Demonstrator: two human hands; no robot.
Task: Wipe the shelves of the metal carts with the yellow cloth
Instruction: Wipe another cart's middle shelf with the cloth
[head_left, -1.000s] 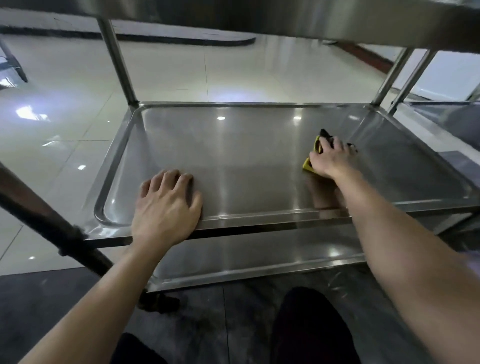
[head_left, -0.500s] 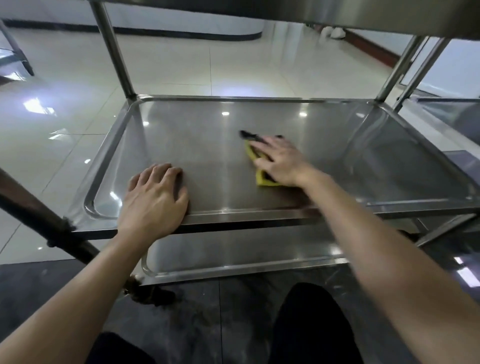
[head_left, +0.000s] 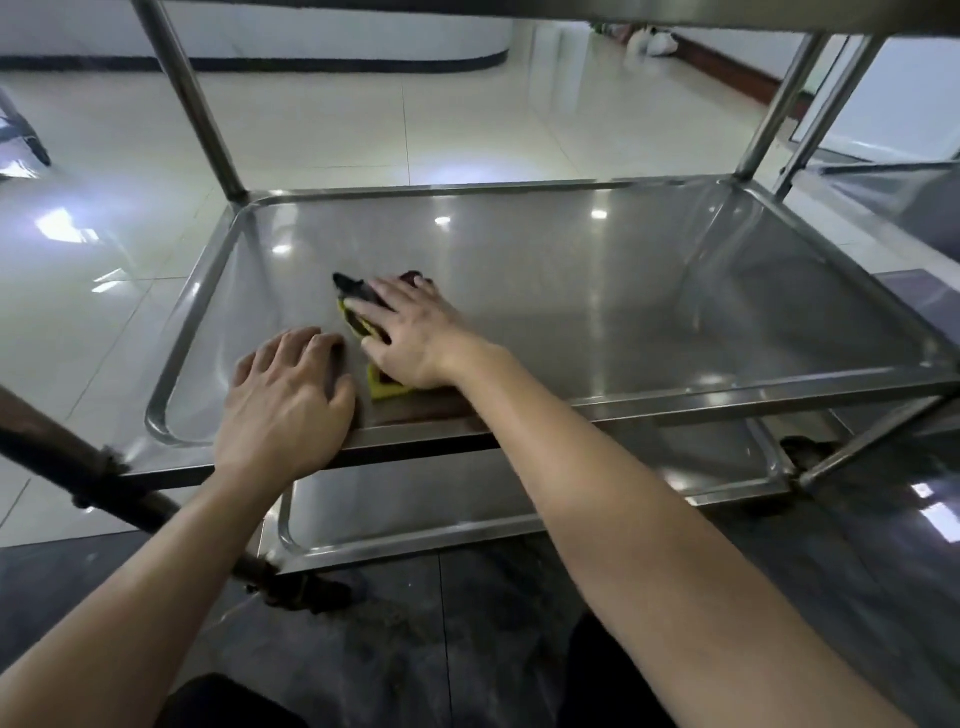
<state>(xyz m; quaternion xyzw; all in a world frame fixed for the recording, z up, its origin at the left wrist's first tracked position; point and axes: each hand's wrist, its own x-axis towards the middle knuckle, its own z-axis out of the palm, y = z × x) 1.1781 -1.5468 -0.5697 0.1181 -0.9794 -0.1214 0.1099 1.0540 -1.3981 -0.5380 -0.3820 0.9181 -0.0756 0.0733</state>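
The middle shelf (head_left: 597, 291) of a steel cart lies in front of me, a shallow tray with a raised rim. My right hand (head_left: 410, 335) presses flat on the yellow cloth (head_left: 382, 389) near the shelf's front left, fingers spread and pointing left; the cloth's dark side shows past the fingertips and a yellow corner sticks out under the palm. My left hand (head_left: 288, 395) rests flat over the front rim of the shelf, just left of the cloth, fingers straight.
A lower shelf (head_left: 467, 493) shows beneath the front rim. Cart posts (head_left: 192, 98) rise at the back corners and the top shelf runs overhead. A second cart (head_left: 904, 192) stands at the right. A dark bar (head_left: 78, 462) slants across at the left. Glossy tiled floor lies around.
My right hand has swept the cloth leftward across the shelf, from the right side to beside my left hand. My left hand has stayed on the front rim.
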